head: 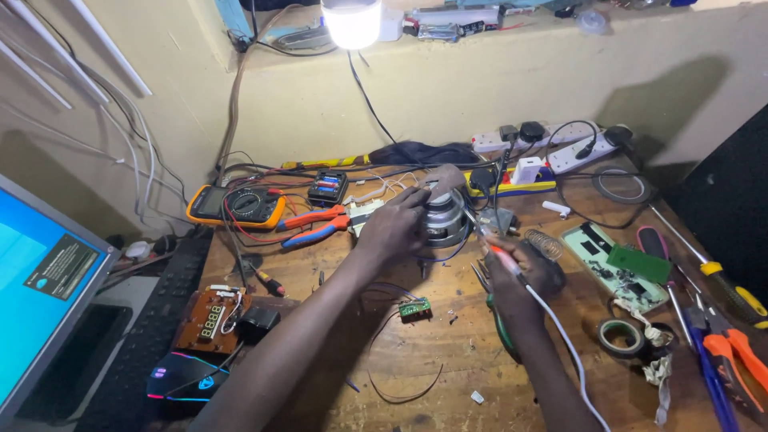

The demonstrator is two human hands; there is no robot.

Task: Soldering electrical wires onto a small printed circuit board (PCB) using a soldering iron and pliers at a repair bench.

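Observation:
My left hand [398,224] rests on a round metal speaker driver [445,218] in the middle of the wooden bench, fingers curled over its left side and top. My right hand [522,270] grips a soldering iron [490,240] with a red-and-white handle. Its tip points up-left toward the driver's right side, and a white cord [566,342] trails back along my forearm. A small green circuit board [415,307] with thin wires lies on the bench just below my left wrist.
A yellow multimeter [237,206] and red-blue pliers [317,225] lie to the left. Power strips [560,146] sit at the back. Circuit boards [614,268], tape rolls [622,337] and screwdrivers [708,269] crowd the right. A monitor [40,280], keyboard [152,336] and lit mouse [186,376] stand at left.

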